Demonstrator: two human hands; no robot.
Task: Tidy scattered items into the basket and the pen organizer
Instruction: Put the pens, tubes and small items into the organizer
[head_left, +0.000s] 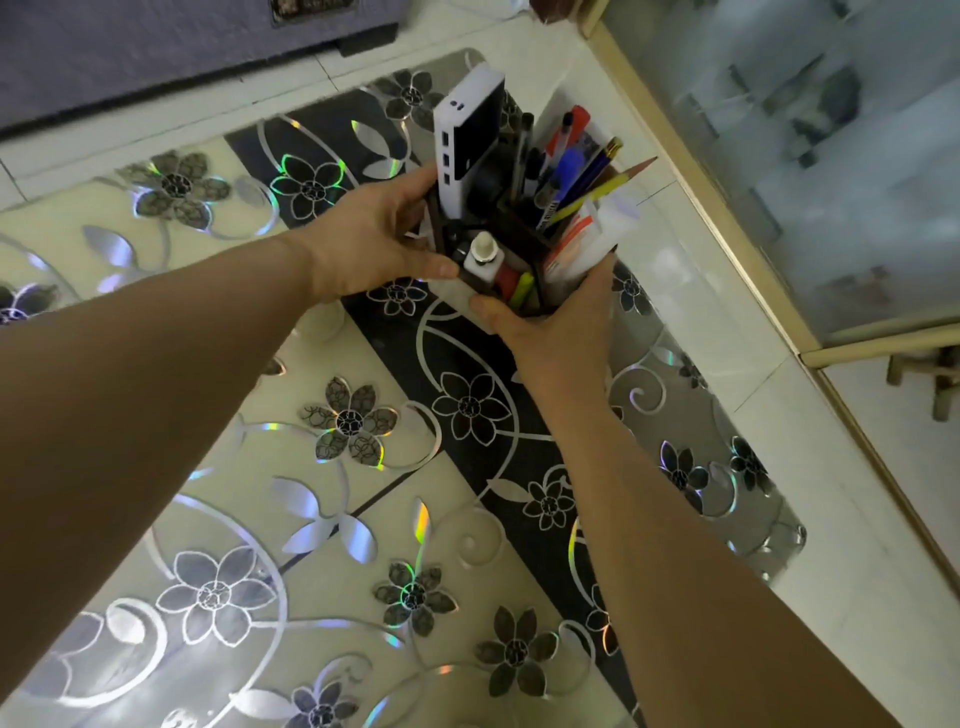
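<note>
A dark brown pen organizer (540, 288) is near the far right part of the glass table (322, 426). It holds a white power bank (465, 135) standing upright, several pens and pencils (576, 166), a white tube (592, 239), a small white bottle (480, 254) and a yellow highlighter (522, 288). My left hand (374, 244) grips the organizer's left side. My right hand (556, 322) grips its near right side from below. No basket is in view.
The glass table has a silver and black flower pattern and white floor tiles show through it. A frosted glass panel with a gold frame (727, 208) runs along the right. A dark sofa edge (156, 57) lies at the far left.
</note>
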